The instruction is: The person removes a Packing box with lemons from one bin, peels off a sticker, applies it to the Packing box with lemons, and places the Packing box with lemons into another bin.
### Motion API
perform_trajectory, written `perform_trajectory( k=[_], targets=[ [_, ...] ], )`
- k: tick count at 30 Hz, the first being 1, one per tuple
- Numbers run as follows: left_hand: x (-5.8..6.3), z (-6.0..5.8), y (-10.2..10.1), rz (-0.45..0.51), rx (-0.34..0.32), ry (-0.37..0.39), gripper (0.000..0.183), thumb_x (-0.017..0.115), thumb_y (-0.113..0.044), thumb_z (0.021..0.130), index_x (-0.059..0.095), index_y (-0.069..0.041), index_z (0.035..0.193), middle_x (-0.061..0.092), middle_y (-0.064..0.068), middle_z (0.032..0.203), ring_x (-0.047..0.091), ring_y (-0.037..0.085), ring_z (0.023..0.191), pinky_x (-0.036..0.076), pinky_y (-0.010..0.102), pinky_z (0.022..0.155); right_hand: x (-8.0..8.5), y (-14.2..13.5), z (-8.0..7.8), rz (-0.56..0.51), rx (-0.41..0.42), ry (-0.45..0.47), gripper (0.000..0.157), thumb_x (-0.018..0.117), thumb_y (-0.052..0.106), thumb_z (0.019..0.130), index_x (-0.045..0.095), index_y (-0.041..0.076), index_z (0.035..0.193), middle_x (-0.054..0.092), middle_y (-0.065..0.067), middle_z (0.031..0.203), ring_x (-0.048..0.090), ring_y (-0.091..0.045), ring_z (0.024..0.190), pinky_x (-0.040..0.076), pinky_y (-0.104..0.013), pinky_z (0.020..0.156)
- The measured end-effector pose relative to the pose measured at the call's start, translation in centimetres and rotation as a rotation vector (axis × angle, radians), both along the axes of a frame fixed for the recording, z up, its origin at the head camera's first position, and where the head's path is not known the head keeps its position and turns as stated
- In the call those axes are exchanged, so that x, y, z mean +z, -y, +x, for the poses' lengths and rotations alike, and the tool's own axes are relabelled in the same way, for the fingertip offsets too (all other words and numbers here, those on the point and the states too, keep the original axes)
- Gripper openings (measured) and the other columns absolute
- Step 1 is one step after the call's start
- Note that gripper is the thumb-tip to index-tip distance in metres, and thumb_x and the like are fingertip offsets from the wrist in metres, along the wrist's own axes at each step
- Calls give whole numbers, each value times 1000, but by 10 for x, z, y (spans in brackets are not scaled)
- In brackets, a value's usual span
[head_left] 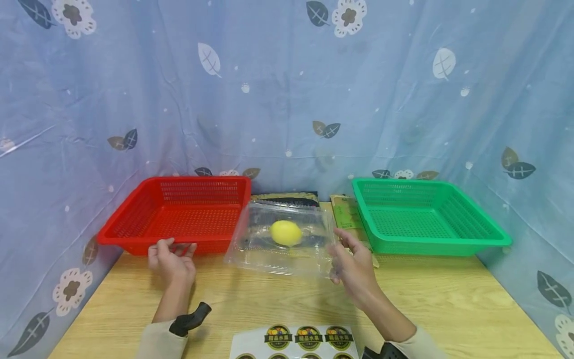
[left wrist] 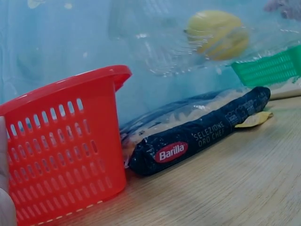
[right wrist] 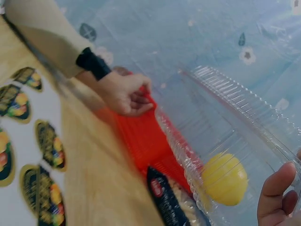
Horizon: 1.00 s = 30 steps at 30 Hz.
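Note:
My left hand (head_left: 172,264) grips the front rim of a red plastic basket (head_left: 121,240), its fingers curled at the edge in the right wrist view. My right hand (head_left: 356,267) holds the right side of a clear plastic clamshell box (head_left: 273,264), raised above the table and slightly tilted. Inside the box lies one yellow lemon (head_left: 286,233), seen through the plastic in the right wrist view as well. No contents show in the red basket. The fingertips of my right hand are partly hidden at the box's edge.
A green basket (head_left: 439,245) stands at the back right. Behind the box lie a dark Barilla bag (left wrist: 202,134) and a brown-green packet (head_left: 347,214). A sheet of round fruit stickers (head_left: 251,344) lies at the table's front edge. A blue curtain (head_left: 287,99) hangs behind.

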<state>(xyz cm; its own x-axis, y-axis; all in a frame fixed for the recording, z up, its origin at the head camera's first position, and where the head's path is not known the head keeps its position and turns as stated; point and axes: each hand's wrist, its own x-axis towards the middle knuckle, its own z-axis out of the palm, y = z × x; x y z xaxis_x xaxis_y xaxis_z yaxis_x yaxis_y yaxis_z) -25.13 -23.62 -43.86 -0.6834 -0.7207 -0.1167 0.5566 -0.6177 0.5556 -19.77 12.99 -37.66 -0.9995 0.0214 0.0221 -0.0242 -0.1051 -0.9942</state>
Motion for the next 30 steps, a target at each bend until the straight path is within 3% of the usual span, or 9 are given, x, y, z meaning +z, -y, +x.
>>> perform_trajectory(
  k=[13,30],
  targets=[
    [-2,-1,3,10,-17,-11,10,51,-1,94,48,-6,86,56,9,72,57,23,49,56,34,48,-27,-9,6,88,26,25,60,48,0,91,42,12,150,42,-10,104,32,-7,44,43,-23,41],
    [-3,-1,2,9,-17,-15,10,50,-1,95,49,-6,87,56,9,73,58,23,49,56,34,48,-57,-13,5,106,23,83,61,48,-1,88,45,11,148,48,-14,105,34,-7,42,40,-22,38]
  ],
)
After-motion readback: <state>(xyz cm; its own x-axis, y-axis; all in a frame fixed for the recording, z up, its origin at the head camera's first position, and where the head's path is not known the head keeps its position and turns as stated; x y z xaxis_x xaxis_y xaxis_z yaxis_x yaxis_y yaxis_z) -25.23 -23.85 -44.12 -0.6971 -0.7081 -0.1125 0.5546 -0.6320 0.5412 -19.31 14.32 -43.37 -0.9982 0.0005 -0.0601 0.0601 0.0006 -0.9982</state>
